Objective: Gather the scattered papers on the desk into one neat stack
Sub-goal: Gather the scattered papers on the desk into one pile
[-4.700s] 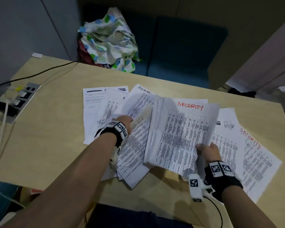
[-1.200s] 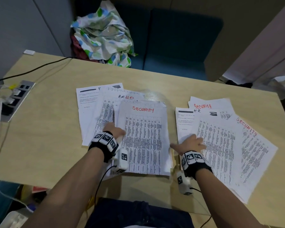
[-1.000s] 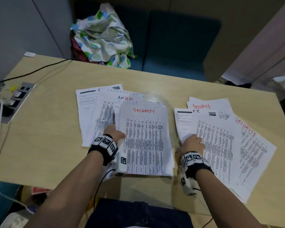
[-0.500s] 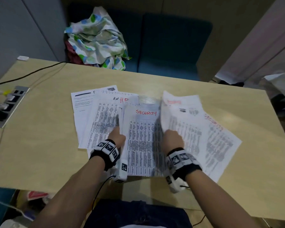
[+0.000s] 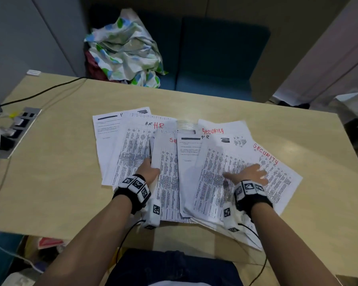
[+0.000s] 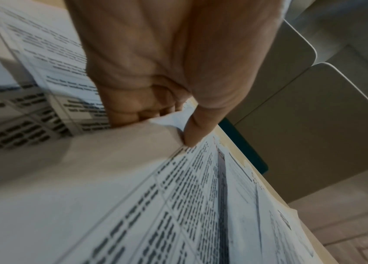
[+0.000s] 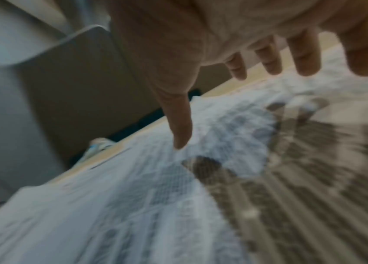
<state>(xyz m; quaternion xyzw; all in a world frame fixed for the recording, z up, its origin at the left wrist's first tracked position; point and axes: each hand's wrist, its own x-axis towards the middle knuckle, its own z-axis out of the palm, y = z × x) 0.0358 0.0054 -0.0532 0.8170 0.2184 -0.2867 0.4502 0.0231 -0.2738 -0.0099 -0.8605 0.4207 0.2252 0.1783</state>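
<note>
Viewing from the head, we note papers [image 5: 196,162] fanned across the desk [image 5: 56,162]. Left wrist: left hand [image 6: 155,75] pinches a sheaf's edge. Right wrist, blurred: right hand [image 7: 234,35] spread, apparently just above the sheets.

- One tabletop [image 5: 50,182], pale wood.
- Two hands: left hand [image 5: 148,171] at 7 o'clock of the spread, right hand [image 5: 248,174] at 5 o'clock.
- Printed papers [image 5: 221,168]: at least seven overlapping sheets show; the exact count cannot be told.
- Red headings: two "SECURITY", one "H-R", one partly covered.
- One power strip [image 5: 17,129] at 9 o'clock.
- One crumpled patterned cloth [image 5: 122,50] at 11 o'clock.
</note>
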